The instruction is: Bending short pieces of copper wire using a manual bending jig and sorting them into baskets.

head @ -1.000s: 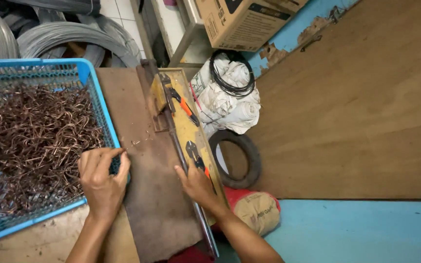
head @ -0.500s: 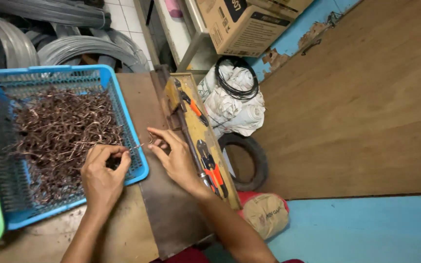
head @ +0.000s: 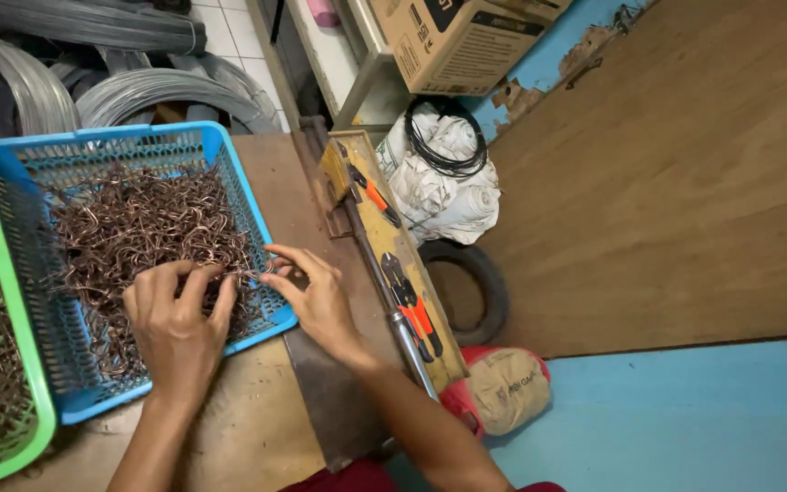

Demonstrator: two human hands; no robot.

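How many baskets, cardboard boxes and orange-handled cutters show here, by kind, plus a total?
Baskets: 2, a blue basket and a green basket
Cardboard boxes: 1, the cardboard box
Orange-handled cutters: 2, far cutter and near cutter
Total: 5

A basket point(head: 229, 159) of bent wire hooks point(head: 138, 237) sits on the workbench point(head: 266, 437). Another basket point(head: 11, 301) lies left of it. Two pliers point(head: 412, 305) rest on a board point(head: 430, 346) to its right.

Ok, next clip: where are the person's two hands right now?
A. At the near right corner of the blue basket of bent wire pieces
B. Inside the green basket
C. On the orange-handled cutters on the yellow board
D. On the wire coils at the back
A: the left hand and right hand meet over the blue basket, pinching bent wire pieces at its near right corner.
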